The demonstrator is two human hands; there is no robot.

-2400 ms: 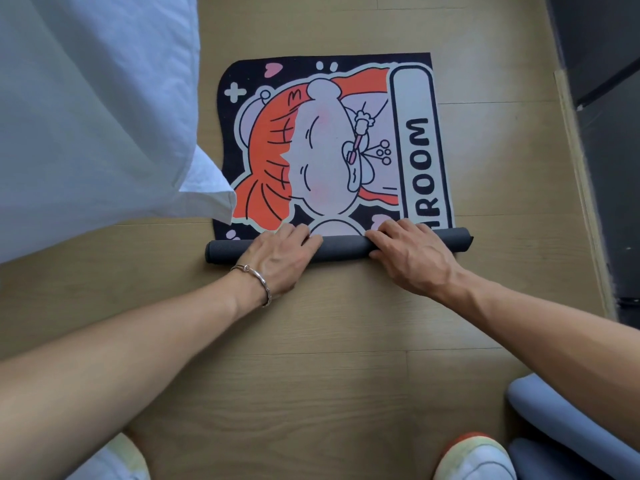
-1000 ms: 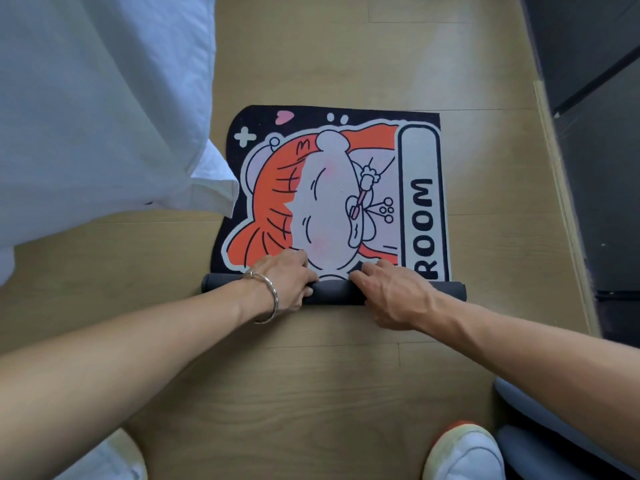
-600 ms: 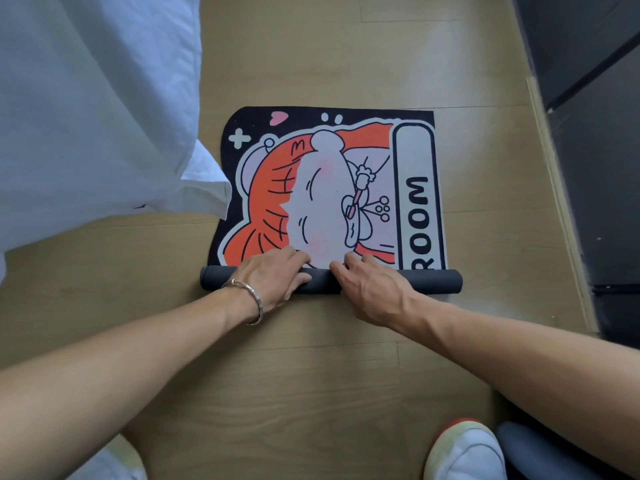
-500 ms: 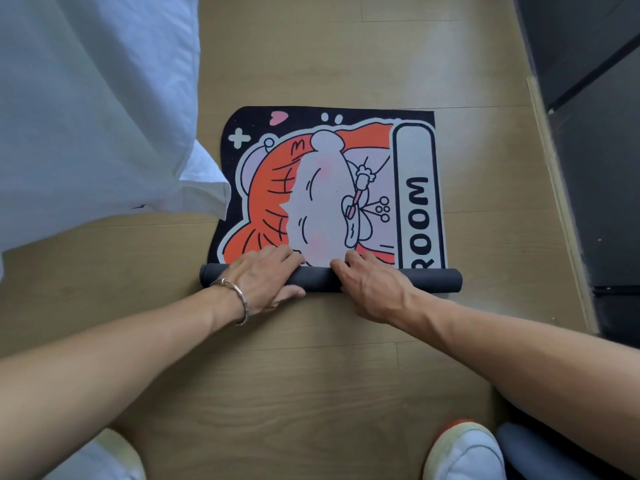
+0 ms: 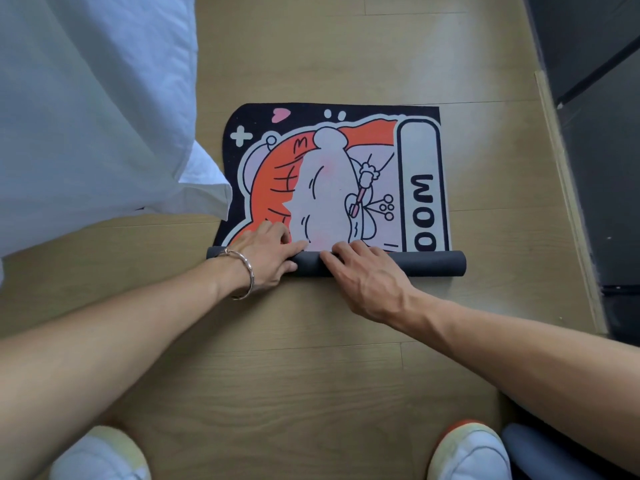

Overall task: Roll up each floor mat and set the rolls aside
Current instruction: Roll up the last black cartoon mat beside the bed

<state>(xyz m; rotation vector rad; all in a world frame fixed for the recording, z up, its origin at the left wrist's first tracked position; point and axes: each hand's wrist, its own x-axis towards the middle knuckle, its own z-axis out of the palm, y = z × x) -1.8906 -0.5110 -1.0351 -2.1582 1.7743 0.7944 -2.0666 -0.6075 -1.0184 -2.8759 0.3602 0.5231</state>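
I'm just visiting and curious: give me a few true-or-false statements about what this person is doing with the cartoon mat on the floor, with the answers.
1. The left hand and the right hand both rest on the rolled end of the mat. True.
2. The mat is fully rolled up. False: a large part of it lies flat on the floor.
3. The bracelet is on the right wrist. False: it is on the left wrist.
4. The letters OOM show on the flat part. True.

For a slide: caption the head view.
Left hand and right hand press the rolled edge of a cartoon floor mat.
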